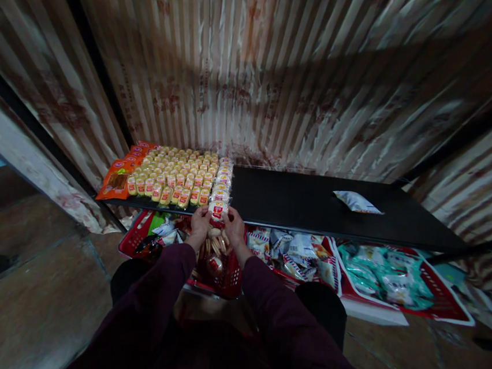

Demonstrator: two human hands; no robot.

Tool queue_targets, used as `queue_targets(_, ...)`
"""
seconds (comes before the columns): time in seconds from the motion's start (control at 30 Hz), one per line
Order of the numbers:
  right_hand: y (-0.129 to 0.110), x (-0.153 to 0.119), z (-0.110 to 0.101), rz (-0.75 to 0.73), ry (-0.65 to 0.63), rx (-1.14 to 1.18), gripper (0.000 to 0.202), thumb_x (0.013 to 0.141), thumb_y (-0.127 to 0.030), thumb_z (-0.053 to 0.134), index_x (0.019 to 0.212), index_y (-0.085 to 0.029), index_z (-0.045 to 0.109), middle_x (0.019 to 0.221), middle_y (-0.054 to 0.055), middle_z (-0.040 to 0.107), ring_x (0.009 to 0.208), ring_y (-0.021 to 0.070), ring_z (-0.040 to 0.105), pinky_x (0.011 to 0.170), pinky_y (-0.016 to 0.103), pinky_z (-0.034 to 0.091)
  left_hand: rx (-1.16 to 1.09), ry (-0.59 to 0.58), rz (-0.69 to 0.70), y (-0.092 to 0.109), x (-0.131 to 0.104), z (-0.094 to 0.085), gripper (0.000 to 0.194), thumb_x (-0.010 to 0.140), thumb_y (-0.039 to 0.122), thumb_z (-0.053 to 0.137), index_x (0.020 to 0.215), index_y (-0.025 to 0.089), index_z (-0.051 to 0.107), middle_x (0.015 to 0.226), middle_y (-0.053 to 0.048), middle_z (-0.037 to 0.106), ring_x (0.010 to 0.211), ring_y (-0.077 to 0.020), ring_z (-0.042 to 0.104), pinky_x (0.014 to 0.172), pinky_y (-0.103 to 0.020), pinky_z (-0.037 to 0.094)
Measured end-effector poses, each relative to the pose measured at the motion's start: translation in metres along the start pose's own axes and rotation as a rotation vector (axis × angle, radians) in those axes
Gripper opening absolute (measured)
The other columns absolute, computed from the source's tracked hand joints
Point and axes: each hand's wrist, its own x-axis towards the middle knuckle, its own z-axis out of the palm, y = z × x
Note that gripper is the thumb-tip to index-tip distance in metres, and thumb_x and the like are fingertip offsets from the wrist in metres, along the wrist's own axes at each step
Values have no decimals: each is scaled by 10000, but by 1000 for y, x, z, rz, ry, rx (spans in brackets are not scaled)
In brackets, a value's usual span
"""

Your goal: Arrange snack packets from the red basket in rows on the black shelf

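At the shelf's front edge, my left hand (200, 222) and my right hand (234, 227) grip the two sides of a small white packaged snack (218, 211) with a red label. It lies at the near end of a column of similar white packets (223, 176) running to the back. Left of that column stand rows of yellow wrapped snacks (172, 177) with red labels. Orange bags (118, 178) line the far left. Below my hands, a red basket (233, 276) holds more round wrapped snacks (214, 263).
A single white and blue bag (357, 202) lies on the right of the black shelf (279, 199). Underneath, other baskets hold white and blue bags (296, 250) and teal bags (387, 273). Dark posts (96, 65) frame the shelf, with a striped sheet (255, 92) behind.
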Motion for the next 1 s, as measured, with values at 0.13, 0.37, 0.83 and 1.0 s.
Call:
queue_targets(0.13,3,10,4,-14,7,-12,302,799,-332,524,1032,-179,641,1008,77,700,883,189,636,838,320,484,72,27,-4,-2,8,5,156,706,121,600,853,157,637,777,-23,682,682,-119,626,708,-269,515)
queue_targets(0.37,10,17,9,-51,73,-107,314,802,-322,518,1028,-152,653,1013,113,683,895,205,606,844,333,467,299,66,85,-2,13,9,129,747,115,585,854,160,643,832,-39,689,762,-133,636,762,-265,501)
queue_targets(0.83,17,31,13,-55,79,-192,303,797,-316,520,982,-126,667,987,138,665,901,222,577,830,335,454,841,68,270,21,-5,10,274,811,147,529,1064,168,632,1065,-98,641,1039,-201,574,919,-312,443)
queue_targets(1.0,18,33,13,-42,73,-189,305,808,-343,514,979,-141,665,974,129,660,893,226,585,827,341,456,945,-6,401,19,-11,8,355,830,135,499,1164,199,599,1115,-103,578,1078,-211,530,940,-325,435)
